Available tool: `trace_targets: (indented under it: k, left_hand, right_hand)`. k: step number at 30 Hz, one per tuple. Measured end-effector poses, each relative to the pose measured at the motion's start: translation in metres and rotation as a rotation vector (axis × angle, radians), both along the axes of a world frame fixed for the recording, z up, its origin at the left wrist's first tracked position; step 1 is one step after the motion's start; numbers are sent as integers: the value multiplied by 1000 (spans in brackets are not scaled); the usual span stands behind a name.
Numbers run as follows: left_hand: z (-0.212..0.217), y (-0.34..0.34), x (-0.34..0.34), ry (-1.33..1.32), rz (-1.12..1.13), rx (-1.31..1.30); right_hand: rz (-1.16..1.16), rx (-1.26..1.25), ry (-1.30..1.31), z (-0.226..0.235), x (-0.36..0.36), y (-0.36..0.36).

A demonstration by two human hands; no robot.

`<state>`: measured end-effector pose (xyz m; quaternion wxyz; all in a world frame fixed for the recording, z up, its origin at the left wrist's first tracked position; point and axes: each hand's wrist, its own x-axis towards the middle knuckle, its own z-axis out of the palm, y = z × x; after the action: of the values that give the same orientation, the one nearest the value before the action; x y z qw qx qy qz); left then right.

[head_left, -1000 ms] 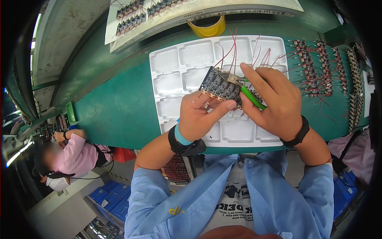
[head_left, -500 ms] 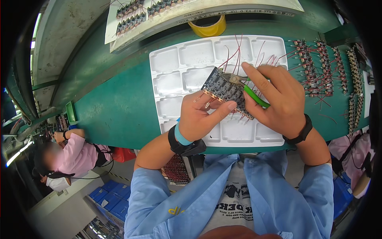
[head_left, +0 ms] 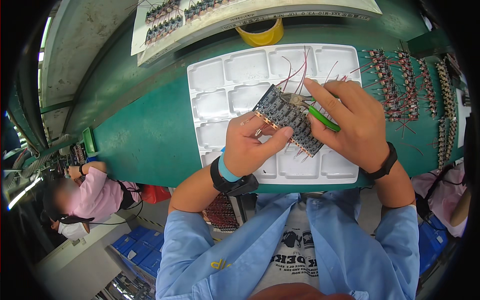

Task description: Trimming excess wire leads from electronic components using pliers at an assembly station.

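Pinched by its lower edge, a dark circuit board panel [head_left: 287,119] with thin red wires is held up by my left hand [head_left: 252,147], the thumb lying across its face. My right hand [head_left: 352,120] grips a pair of cutting pliers with green handles [head_left: 324,118]. The pliers' metal jaws lie against the panel's upper edge, close to the wires; whether they close on a wire I cannot tell. My right index finger stretches out above the tool. Beneath both hands lies a white compartment tray [head_left: 209,104] on the green bench.
Rows of wired circuit boards [head_left: 385,82] lie at the right on the green bench [head_left: 145,125]. A roll of yellow tape [head_left: 262,34] is beyond the tray, under a shelf [head_left: 300,17] holding more boards. A co-worker in pink [head_left: 97,192] sits at the far left.
The panel has tilted slightly, with more of its right end showing. My right hand and the pliers have shifted a little, and the wires have swung. My left hand keeps its hold.
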<state>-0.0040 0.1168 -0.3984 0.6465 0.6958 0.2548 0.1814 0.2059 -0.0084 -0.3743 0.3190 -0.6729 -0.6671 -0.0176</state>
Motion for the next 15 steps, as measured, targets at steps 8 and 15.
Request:
trace_targets:
  k: [8,15]
  left_hand:
    - [-6,0,-2,-8,3,-23]
    - [-4,-3,1,-48,56,-130]
  right_hand:
    - [17,-36,23,-2,-2,-5]
    - [10,17,27,-4,3,0]
